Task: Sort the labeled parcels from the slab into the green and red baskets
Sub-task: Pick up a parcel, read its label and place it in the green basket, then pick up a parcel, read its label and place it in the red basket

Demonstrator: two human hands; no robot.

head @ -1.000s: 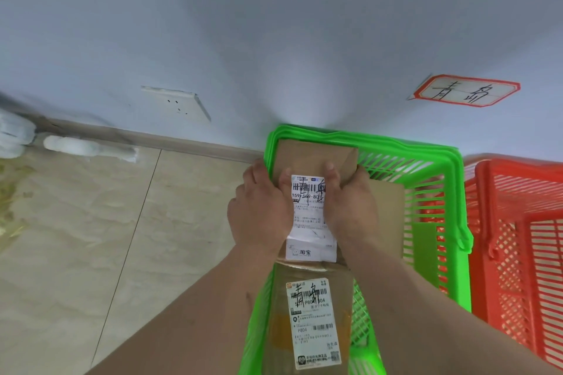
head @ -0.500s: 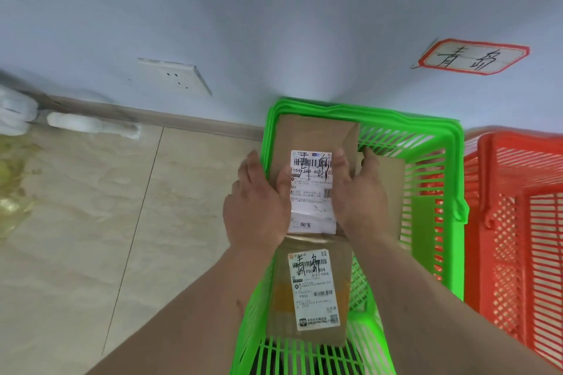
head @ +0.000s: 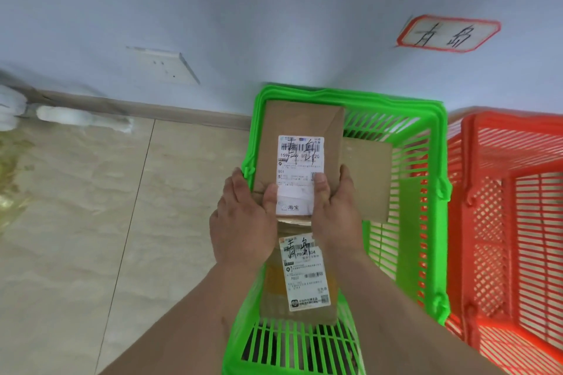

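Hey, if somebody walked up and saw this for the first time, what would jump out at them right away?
First, the cardboard parcel with its white shipping label, held by the left hand and right hand over the bright green basket at centre. Below it in that basket lies a second labeled parcel. At the right edge stands the red basket, and a red-bordered handwritten sign hangs on the wall above.

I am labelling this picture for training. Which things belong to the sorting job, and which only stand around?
Job:
held parcel
left hand
right hand
labeled parcel in basket
plain parcel
green basket
red basket

Around:
wall sign
wall socket
floor tiles
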